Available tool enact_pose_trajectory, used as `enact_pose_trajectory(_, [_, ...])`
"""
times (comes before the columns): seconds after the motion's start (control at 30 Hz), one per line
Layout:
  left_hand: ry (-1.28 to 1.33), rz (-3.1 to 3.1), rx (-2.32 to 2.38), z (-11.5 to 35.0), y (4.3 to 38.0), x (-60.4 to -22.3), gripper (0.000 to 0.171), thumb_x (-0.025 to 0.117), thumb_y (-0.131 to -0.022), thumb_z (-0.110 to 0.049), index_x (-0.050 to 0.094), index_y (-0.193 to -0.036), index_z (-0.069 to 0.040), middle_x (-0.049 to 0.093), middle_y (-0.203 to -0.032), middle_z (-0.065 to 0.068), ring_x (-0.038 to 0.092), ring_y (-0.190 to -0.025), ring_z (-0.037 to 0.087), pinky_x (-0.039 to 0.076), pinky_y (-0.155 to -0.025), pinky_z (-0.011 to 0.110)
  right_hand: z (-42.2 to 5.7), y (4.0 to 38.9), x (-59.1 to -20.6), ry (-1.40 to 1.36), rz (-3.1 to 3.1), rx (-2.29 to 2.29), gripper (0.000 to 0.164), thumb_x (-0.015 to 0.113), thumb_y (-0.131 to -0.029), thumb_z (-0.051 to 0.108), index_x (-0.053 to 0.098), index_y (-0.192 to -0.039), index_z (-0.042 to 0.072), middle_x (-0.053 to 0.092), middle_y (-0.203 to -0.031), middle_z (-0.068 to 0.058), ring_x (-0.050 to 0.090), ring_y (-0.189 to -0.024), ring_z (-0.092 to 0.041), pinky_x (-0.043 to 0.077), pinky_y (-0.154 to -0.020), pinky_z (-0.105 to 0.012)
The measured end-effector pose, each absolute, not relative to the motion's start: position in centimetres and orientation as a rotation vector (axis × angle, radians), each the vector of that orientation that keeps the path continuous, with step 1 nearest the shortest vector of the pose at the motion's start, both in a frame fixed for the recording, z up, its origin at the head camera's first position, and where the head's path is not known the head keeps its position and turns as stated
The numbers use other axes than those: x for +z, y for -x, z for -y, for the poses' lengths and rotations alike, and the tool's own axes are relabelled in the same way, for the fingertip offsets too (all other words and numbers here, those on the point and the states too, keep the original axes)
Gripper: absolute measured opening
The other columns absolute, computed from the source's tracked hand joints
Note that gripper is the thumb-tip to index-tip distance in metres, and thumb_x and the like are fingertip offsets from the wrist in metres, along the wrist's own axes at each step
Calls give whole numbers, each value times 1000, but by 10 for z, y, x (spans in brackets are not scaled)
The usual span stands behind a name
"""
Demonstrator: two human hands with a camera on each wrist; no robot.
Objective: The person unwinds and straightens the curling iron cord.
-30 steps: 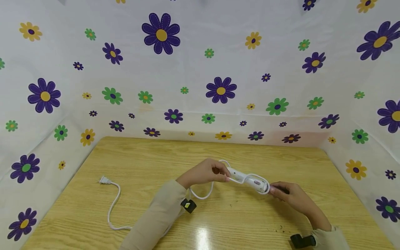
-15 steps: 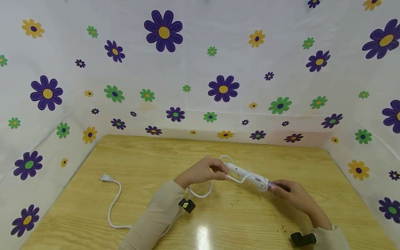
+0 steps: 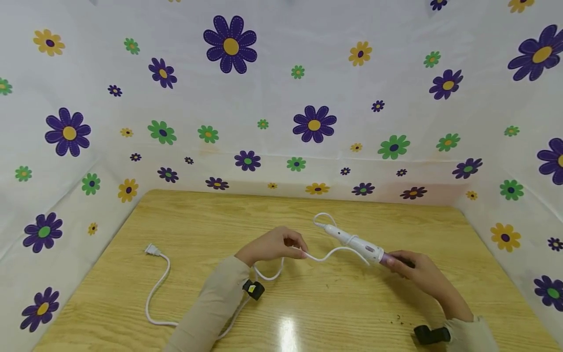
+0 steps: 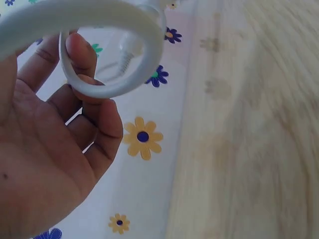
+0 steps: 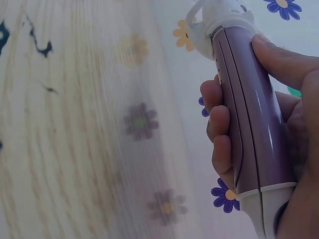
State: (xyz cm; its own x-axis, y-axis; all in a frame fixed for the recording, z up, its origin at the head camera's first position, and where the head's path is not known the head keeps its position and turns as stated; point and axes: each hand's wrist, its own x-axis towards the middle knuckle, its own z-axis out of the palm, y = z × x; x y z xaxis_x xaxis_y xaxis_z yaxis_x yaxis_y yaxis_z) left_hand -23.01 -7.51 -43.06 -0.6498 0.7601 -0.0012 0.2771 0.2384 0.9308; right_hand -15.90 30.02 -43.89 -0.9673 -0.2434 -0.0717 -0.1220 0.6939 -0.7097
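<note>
My right hand [image 3: 415,272] grips a white-and-purple hair straightener [image 3: 358,243] by its purple end [image 5: 254,109], fingers curled round it and thumb along the side. Its white handle points to the far left, above the table. A white power cord [image 3: 327,256] leaves the handle's far tip, loops back and passes over the handle. With thumb and fingers, my left hand [image 3: 277,243] pinches the cord to the left of the straightener. In the left wrist view, a thick curve of cord [image 4: 117,89] crosses in front of the fingers.
The cord's plug [image 3: 152,250] lies on the wooden table [image 3: 211,215] at the left, its cord running under the left forearm. Small dark specks [image 3: 399,319] lie near the right wrist. A white flowered cloth [image 3: 264,88] stands behind and at both sides.
My left hand has moved left, drawing cord away from the straightener. The loop round the handle's purple-side end has come loose. More of the handle and its far tip now shows.
</note>
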Motion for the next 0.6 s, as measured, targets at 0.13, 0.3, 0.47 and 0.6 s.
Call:
enact_pose_trajectory(0.13, [-871, -2142, 1360, 80, 233, -438, 10, 70, -89, -17, 73, -93, -9, 64, -82, -5, 45, -72, 9, 40, -68, 22, -303, 157, -437, 289, -2747, -1143, 40, 53, -100, 24, 58, -123, -9, 67, -91, -10, 55, -71, -5, 50, -59, -27])
enact_pose_trajectory(0.3, [-779, -2214, 1322, 83, 238, -446, 10, 71, -88, -18, 74, -92, -10, 61, -78, -6, 45, -72, 10, 38, -67, 23, -303, 156, -438, 266, -2717, -1167, 41, 52, -100, 24, 56, -125, -10, 66, -92, -10, 55, -72, -7, 50, -60, -27])
enact_pose_trajectory(0.47, [-718, -2281, 1321, 84, 245, -453, 11, 71, -87, -18, 74, -91, -9, 64, -80, -3, 46, -73, 10, 39, -67, 23, -303, 154, -437, 273, -2690, -1193, 41, 52, -100, 23, 55, -126, -10, 67, -94, -12, 56, -72, -7, 50, -60, -28])
enact_pose_trajectory(0.6, [-672, -2325, 1329, 86, 249, -454, 9, 71, -87, -18, 74, -90, -9, 65, -80, -2, 47, -73, 11, 39, -66, 25, -302, 153, -434, 312, -2703, -1191, 40, 52, -100, 23, 57, -124, -10, 66, -92, -12, 56, -72, -7, 50, -60, -27])
